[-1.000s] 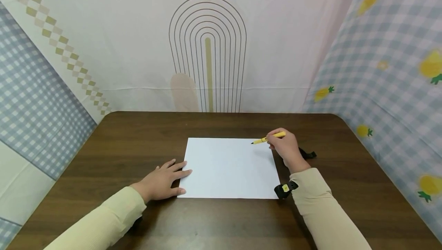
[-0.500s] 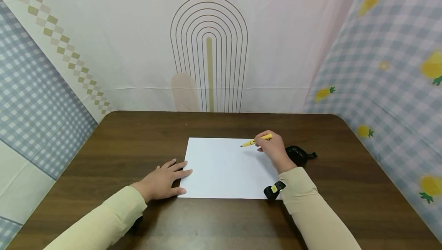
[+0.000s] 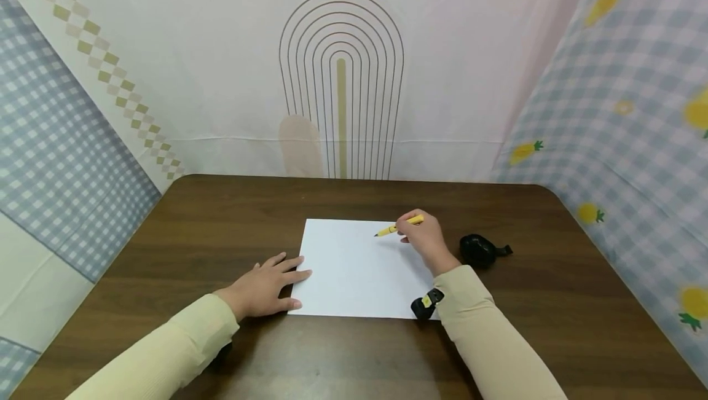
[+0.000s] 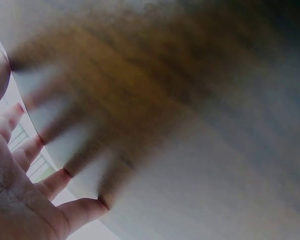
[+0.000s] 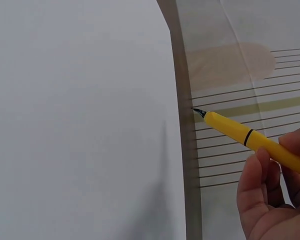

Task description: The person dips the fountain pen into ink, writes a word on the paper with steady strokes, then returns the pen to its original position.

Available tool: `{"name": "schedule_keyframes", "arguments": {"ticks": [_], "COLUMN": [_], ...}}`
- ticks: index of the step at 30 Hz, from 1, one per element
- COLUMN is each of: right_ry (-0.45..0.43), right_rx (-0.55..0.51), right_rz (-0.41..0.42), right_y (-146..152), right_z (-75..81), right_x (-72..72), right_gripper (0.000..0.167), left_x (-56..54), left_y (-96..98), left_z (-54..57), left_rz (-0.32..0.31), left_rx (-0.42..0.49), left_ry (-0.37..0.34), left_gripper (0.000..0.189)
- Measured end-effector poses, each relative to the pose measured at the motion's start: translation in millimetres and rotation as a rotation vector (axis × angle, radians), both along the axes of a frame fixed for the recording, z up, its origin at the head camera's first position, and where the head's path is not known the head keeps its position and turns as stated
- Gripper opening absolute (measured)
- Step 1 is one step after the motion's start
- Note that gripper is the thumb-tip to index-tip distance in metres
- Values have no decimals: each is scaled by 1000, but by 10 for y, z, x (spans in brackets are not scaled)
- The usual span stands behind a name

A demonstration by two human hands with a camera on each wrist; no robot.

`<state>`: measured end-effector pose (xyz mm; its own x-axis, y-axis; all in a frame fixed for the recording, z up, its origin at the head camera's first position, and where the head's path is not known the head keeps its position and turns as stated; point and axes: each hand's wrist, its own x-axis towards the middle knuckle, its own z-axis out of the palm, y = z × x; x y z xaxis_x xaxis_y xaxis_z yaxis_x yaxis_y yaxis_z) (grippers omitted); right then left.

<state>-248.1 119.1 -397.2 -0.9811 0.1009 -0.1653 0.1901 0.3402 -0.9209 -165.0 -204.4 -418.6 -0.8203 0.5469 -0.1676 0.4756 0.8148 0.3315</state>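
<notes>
A blank white sheet of paper [image 3: 354,271] lies flat on the brown wooden table [image 3: 249,203]. My left hand [image 3: 262,289] rests at its left edge, fingers spread, with some fingertips on the sheet. In the left wrist view, the fingertips [image 4: 67,172] meet the surface. My right hand [image 3: 424,241] pinches a yellow fountain pen [image 5: 230,129] between thumb and fingers. The pen's dark nib points left, over the upper right part of the paper. A shadow of the hand and pen falls on the sheet in the right wrist view, apart from the nib.
A rounded black object with a short tail [image 3: 477,251] lies on the table right of the paper. Behind the table hangs a white cloth with an arch pattern [image 3: 442,80]. Blue checked cloths [image 3: 636,142] hang at both sides.
My right hand has moved left over the paper with the pen, uncovering the black object behind it. My left hand stays at the sheet's left edge. The head view has shifted slightly.
</notes>
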Motion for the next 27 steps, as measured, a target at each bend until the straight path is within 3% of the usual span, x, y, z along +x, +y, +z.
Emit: {"name": "schedule_keyframes", "arguments": {"ticks": [10, 27], "right_ry": [-13, 13], "right_rx": [14, -2], "right_rz": [-7, 16], "right_y": [-76, -286], "right_z": [-40, -135], "right_x": [-18, -40], "right_gripper": [14, 11], "left_x": [-46, -8], "left_y": [45, 26], "left_z": [-34, 9], "left_rz": [-3, 11], "left_rx": [-7, -9], "left_ry": [-8, -16], "left_gripper": [62, 62]}}
